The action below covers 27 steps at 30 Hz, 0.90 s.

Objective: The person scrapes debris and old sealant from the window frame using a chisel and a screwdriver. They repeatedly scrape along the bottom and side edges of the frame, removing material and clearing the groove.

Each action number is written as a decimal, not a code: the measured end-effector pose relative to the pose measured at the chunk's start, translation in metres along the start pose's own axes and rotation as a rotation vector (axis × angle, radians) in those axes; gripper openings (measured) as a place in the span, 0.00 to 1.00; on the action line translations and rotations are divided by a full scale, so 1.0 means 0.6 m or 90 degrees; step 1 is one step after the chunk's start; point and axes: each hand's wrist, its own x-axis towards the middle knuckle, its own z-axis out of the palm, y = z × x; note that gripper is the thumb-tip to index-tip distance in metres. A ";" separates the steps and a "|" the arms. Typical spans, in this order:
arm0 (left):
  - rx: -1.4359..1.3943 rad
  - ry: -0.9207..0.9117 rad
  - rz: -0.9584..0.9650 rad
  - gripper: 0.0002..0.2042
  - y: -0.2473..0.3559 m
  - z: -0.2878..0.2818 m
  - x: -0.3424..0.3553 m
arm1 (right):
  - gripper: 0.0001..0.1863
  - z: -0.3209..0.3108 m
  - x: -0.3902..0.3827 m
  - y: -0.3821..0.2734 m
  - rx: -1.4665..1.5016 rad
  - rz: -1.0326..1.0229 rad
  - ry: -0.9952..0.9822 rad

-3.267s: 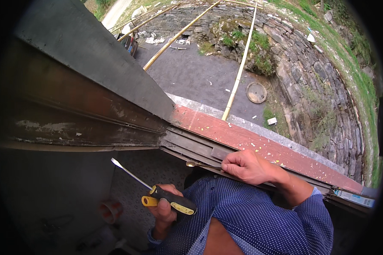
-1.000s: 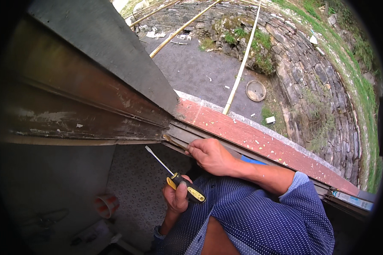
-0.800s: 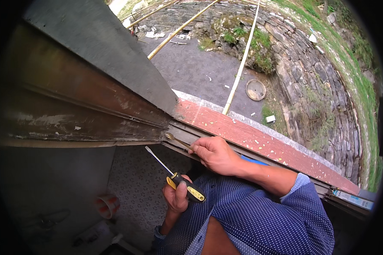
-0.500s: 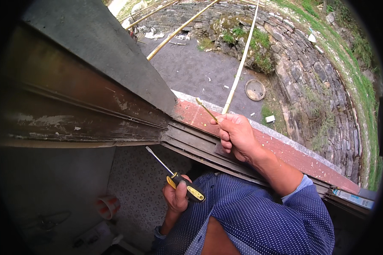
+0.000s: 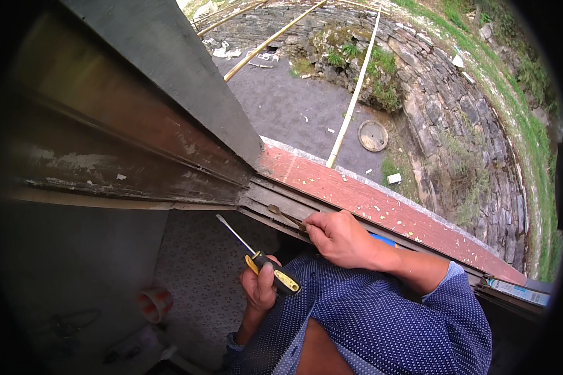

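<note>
In my left hand point(image 5: 260, 291) is a flathead screwdriver point(image 5: 283, 280) with a black and yellow handle. Its metal shaft points up and to the left, over the room floor. My right hand point(image 5: 345, 239) pinches a thin brownish stick-like tool point(image 5: 284, 215) with a small rounded, spoon-like end. That end lies over the grooved window track point(image 5: 263, 199), close to the corner of the frame. Whether the tip touches the track I cannot tell. My fingers hide the tool's other end.
A reddish sill point(image 5: 381, 203) scattered with pale chips runs beyond the track. The dark window frame point(image 5: 137, 140) rises at left. Something blue point(image 5: 383, 239) shows behind my right wrist. Below indoors stands an orange-and-white bucket point(image 5: 154, 304); outside are pale poles point(image 5: 355, 94) and a stone wall point(image 5: 447, 119).
My right hand has come down and inward from above the sill to the track, bringing the thin tool along. The left hand with the screwdriver has barely moved. The view has shifted slightly.
</note>
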 end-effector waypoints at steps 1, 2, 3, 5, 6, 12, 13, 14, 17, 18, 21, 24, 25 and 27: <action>-0.007 0.001 -0.004 0.17 -0.001 0.000 -0.001 | 0.11 0.003 -0.001 0.002 -0.026 -0.011 0.000; -0.014 0.002 -0.007 0.17 -0.001 0.000 -0.002 | 0.11 0.005 -0.001 0.002 -0.052 -0.022 -0.001; -0.019 -0.002 -0.019 0.17 -0.003 -0.002 -0.002 | 0.11 0.006 -0.001 0.001 -0.063 -0.018 -0.012; -0.029 -0.015 -0.044 0.17 -0.006 -0.006 -0.004 | 0.10 0.008 0.000 -0.002 -0.085 -0.007 -0.031; -0.030 -0.009 -0.040 0.17 -0.006 -0.005 -0.004 | 0.11 0.010 0.003 -0.003 -0.083 0.002 -0.029; -0.029 -0.004 -0.039 0.17 -0.010 -0.002 -0.002 | 0.11 0.059 0.041 0.017 0.003 -0.014 0.046; -0.029 -0.005 -0.039 0.17 -0.011 -0.002 -0.001 | 0.11 0.068 0.052 0.019 0.013 -0.009 0.042; -0.029 -0.005 -0.040 0.17 -0.012 -0.002 -0.001 | 0.12 0.073 0.060 0.018 0.023 -0.003 0.038; -0.044 -0.001 -0.030 0.17 -0.016 -0.003 -0.002 | 0.12 0.076 0.062 0.016 0.050 -0.030 0.032; -0.039 -0.006 -0.037 0.17 -0.016 -0.004 -0.002 | 0.12 0.076 0.062 0.016 0.054 -0.043 0.035; -0.035 -0.012 -0.058 0.17 -0.014 -0.006 -0.001 | 0.12 0.071 0.059 0.024 0.088 -0.039 0.027; -0.045 0.003 -0.064 0.17 -0.018 -0.003 -0.005 | 0.12 0.066 0.063 0.022 0.091 -0.044 0.014; -0.043 0.007 -0.046 0.17 -0.020 -0.001 -0.002 | 0.13 0.064 0.064 0.022 0.090 -0.048 0.013; -0.041 0.005 -0.037 0.16 -0.019 0.000 0.000 | 0.13 0.062 0.069 0.022 0.090 -0.057 0.010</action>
